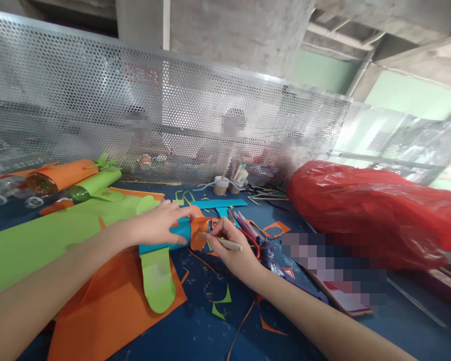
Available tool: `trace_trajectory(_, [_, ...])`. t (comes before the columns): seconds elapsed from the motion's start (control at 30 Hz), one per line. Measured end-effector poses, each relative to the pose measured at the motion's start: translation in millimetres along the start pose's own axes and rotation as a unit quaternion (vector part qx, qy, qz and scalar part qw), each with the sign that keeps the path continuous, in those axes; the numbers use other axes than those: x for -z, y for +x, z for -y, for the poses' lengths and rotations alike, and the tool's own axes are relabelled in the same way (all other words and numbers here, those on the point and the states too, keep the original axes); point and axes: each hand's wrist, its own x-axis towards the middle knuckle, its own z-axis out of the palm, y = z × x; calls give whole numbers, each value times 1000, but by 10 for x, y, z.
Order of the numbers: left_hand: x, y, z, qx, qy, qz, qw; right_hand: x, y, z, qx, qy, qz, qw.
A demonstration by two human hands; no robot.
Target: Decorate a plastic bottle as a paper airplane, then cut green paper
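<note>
My left hand (161, 223) is closed around a blue paper-wrapped tube (180, 233), which lies sideways. An orange paper piece (199, 234) covers its right end, and a light green paper flap with a rounded end (158, 281) hangs from its near side. My right hand (235, 248) pinches a pale pen (229, 244), its tip at the orange piece. Under the left forearm are a large green sheet (60, 245) and an orange sheet (113, 306).
Paper-wrapped plastic bottles, one orange (69, 175) and one green (97, 184), lie at the far left. Pens stand in small cups (221, 185) at the back. A red plastic bag (368, 210) fills the right side. Paper scraps (221, 301) litter the blue table (195, 331); perforated metal (195, 110) stands behind.
</note>
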Motion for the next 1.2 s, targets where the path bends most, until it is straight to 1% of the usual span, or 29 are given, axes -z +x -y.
trace_trajectory(0.37, [-4, 0, -4, -2, 0, -4, 1000, -3, 0, -39, 10, 24, 10, 1000])
trace_trajectory(0.53, [-8, -1, 1, 1, -13, -2, 1000, -1, -1, -23, 0, 24, 24, 999])
trace_trajectory(0.6, [-2, 0, -2, 2, -13, -1, 1000, 2, 3, -11, 3, 24, 12, 1000])
trace_trajectory(0.7, [12, 0, -23, 8, -5, -1, 1000, 17, 20, 9, -3, 22, -37, 999])
trace_trajectory(0.77, [23, -2, -43, 13, -4, 0, 1000, 35, 37, 18, -24, 25, -70, 997])
trace_trajectory(0.87, [36, -7, -72, 20, -6, 2, 1000, 60, 62, 18, -66, 49, -98, 992])
trace_trajectory(0.93, [42, -11, -84, 21, -10, 5, 1000, 68, 73, 9, -75, 58, -103, 990])
trace_trajectory(1.07, [42, -12, -93, 18, -21, 10, 1000, 57, 82, -13, -46, 55, -96, 993])
trace_trajectory(1.2, [32, -17, -82, 8, -23, 1, 1000, 37, 77, -7, -41, 74, -82, 993])
